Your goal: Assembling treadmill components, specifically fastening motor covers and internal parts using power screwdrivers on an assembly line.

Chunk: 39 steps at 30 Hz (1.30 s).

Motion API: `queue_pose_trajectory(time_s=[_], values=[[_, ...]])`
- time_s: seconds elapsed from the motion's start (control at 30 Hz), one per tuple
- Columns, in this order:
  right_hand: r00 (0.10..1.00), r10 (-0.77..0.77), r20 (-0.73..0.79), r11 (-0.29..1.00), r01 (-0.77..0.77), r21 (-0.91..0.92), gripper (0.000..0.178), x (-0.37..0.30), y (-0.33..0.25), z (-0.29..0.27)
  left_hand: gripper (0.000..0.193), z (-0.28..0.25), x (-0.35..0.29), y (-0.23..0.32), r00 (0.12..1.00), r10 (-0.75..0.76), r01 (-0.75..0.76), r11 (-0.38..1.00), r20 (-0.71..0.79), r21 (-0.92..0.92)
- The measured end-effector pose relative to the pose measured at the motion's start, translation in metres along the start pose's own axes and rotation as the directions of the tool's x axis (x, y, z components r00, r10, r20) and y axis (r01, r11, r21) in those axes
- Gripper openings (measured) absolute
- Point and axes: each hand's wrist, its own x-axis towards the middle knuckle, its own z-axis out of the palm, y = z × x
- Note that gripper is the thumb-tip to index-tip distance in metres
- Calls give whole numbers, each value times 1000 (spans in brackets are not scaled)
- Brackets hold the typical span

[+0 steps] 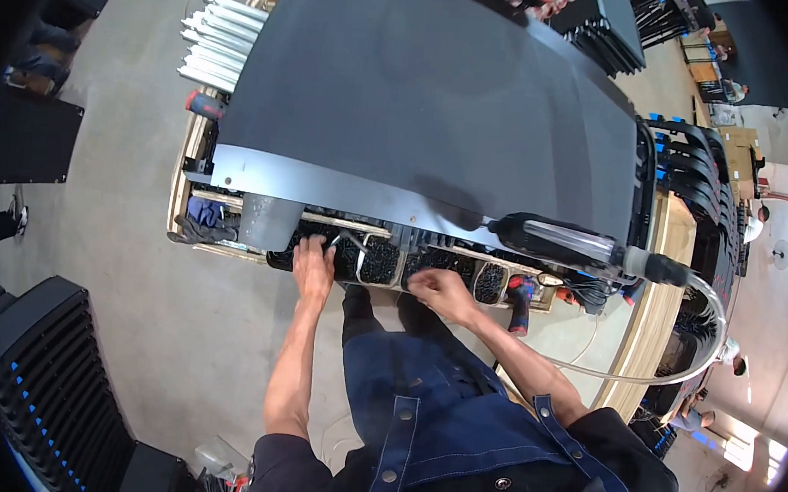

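Observation:
My left hand (313,270) reaches over a dark bin at the near edge of the bench, its fingers apart and pointing down among small black parts. To the right, my right hand (444,294) is closed with its fingertips pressed together; what they hold, if anything, is too small to make out. Between the hands sits an open bin of small black screw-like parts (377,261). Beyond them lies a large dark grey panel (425,91) with a pale front edge (344,179). A black power screwdriver (556,240) with a hose rests along that edge at the right.
A grey cup-like container (269,222) stands left of the bins, beside dark gloves (206,222). A red-and-black cordless tool (520,304) is at the right. Silvery tubes (220,43) stick out at the far left. Stacked black panels (57,358) stand on the floor at the left.

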Motion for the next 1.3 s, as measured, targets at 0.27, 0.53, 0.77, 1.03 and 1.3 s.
queue_pose_trajectory(time_s=[0.27,0.53,0.77,1.03,1.3], values=[[981,-183,65,603,164,-780,19,102,45,91,27,4,23,-8,946,218,-257,956,241,139],[984,-122,128,618,176,-766,24,104,54,85,45,-46,-58,15,826,-51,483,577,562,-658],[972,-232,-40,938,213,-272,24,86,38,63,37,-66,-114,77,805,-180,589,361,565,-723],[953,-302,5,842,264,469,12,-33,-55,-4,39,-89,-125,146,881,-154,469,391,447,-792],[743,-664,-90,685,651,327,9,-109,-78,-67,32,-99,-146,229,976,15,198,355,217,-914]])
